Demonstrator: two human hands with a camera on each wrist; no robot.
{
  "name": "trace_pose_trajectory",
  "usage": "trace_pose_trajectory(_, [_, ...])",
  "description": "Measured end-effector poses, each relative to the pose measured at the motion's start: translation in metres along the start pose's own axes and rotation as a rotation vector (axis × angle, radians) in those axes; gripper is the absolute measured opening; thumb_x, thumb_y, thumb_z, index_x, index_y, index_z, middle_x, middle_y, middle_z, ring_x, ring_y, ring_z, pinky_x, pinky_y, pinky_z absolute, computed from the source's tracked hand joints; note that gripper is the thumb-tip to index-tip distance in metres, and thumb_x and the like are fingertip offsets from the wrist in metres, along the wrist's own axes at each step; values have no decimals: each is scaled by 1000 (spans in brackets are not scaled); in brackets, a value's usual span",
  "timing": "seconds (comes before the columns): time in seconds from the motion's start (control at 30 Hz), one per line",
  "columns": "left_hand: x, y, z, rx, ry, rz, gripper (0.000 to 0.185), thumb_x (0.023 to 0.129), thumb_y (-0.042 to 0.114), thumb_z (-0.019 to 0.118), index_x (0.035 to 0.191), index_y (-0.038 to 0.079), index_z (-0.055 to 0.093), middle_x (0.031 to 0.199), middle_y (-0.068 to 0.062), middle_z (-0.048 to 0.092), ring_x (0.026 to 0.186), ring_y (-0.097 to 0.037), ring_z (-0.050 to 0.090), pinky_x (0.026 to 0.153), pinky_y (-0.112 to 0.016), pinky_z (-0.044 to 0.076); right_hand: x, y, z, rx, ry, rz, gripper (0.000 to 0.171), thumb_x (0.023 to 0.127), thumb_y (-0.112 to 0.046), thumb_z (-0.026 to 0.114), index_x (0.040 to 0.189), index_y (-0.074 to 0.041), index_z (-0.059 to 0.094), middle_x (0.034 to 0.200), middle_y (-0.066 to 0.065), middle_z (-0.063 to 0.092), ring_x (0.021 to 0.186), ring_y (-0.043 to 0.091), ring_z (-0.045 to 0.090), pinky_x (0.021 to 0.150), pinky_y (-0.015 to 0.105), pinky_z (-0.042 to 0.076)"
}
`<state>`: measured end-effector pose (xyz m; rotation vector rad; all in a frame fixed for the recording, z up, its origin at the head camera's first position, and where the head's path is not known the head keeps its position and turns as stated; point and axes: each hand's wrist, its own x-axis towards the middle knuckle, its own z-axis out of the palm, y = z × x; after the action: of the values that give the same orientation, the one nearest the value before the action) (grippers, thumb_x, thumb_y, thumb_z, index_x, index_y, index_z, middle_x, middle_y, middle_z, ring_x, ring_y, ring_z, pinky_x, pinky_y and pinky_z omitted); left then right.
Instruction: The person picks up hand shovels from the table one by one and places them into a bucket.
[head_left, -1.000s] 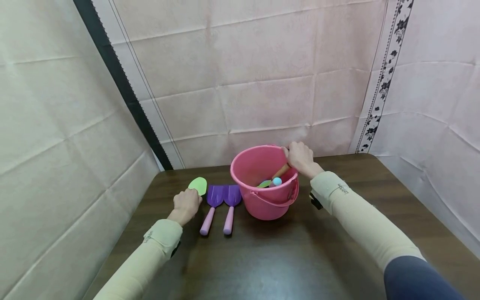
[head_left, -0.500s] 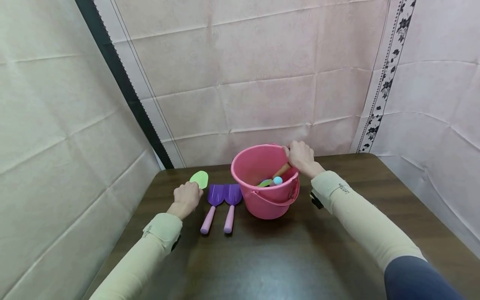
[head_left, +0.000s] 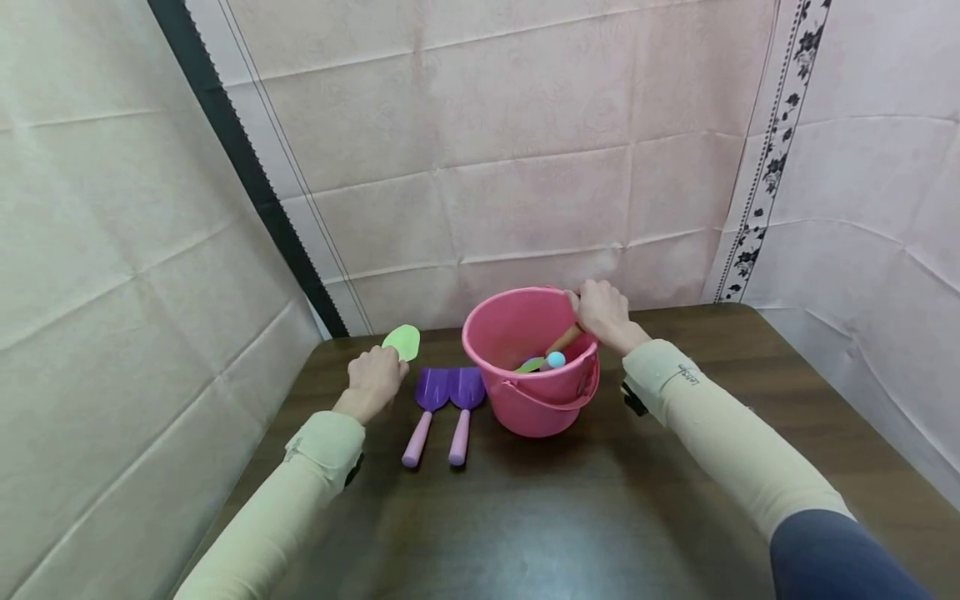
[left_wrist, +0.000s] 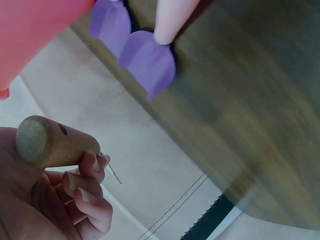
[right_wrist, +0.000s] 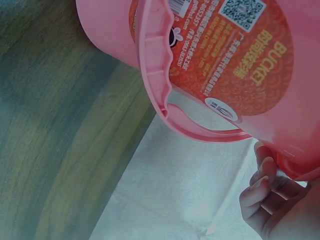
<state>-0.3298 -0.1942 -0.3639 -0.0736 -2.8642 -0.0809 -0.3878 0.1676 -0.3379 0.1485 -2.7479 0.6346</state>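
1. The left hand [head_left: 372, 382] is curled round the wooden handle [left_wrist: 47, 142] of a small toy spade; the fingers wrap it, and its rounded butt end shows in the left wrist view.
2. The spade's light green blade [head_left: 402, 341] sticks out beyond the hand, toward the wall, above the far left part of the dark wood-grain counter [head_left: 570, 508].
3. Just beside that hand, two purple shovels [head_left: 448, 389] with pale pink handles lie flat on the counter, side by side, blades toward the wall.
4. The right hand [head_left: 602, 312] grips the far right rim of a pink bucket [head_left: 534, 408], fingers curled over the edge.
5. The bucket stands upright on the counter, just right of the shovels. Its thin pink bail hangs down against the outer wall, and an orange label [right_wrist: 235, 47] with printed text and a QR code covers part of the side.
6. Inside the bucket, a wooden handle, a light blue knob [head_left: 555, 360] and a bit of green show; what else lies there is hidden.
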Motion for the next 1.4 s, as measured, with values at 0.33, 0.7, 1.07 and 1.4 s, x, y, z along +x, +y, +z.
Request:
trace_pose_trajectory(0.33, [9, 16, -19, -11, 14, 42, 37, 90, 21, 50, 55, 12, 40, 62, -9, 51, 56, -27, 53, 46, -41, 40, -1, 0, -1, -7, 14, 3, 43, 100, -35, 45, 73, -7, 63, 78, 15, 64, 77, 33, 62, 66, 47, 46])
trace_pose_trajectory(0.7, [20, 43, -42, -16, 15, 110, 39, 89, 20, 50, 54, 15, 33, 57, -2, 38, 54, -22, 42, 45, -37, 37, 0, 1, 0, -20, 15, 6, 42, 100, -34, 46, 71, -7, 60, 73, 13, 61, 73, 31, 61, 65, 47, 46])
trace_pose_trajectory(1.07, [31, 69, -62, -15, -23, 151, 35, 90, 23, 51, 58, 14, 39, 62, -4, 45, 59, -23, 50, 49, -37, 40, 0, 1, 0, -1, 1, 0, 42, 100, -35, 46, 72, -9, 62, 69, 9, 58, 69, 27, 58, 62, 41, 43])
trace_pose_trajectory(1.4, [38, 99, -71, 18, -83, 222, 35, 94, 30, 53, 63, 13, 55, 68, -6, 61, 70, -28, 64, 60, -43, 50, 1, 0, 3, 9, 4, -5, 43, 100, -35, 45, 69, -10, 62, 68, 8, 59, 69, 27, 58, 63, 41, 43])
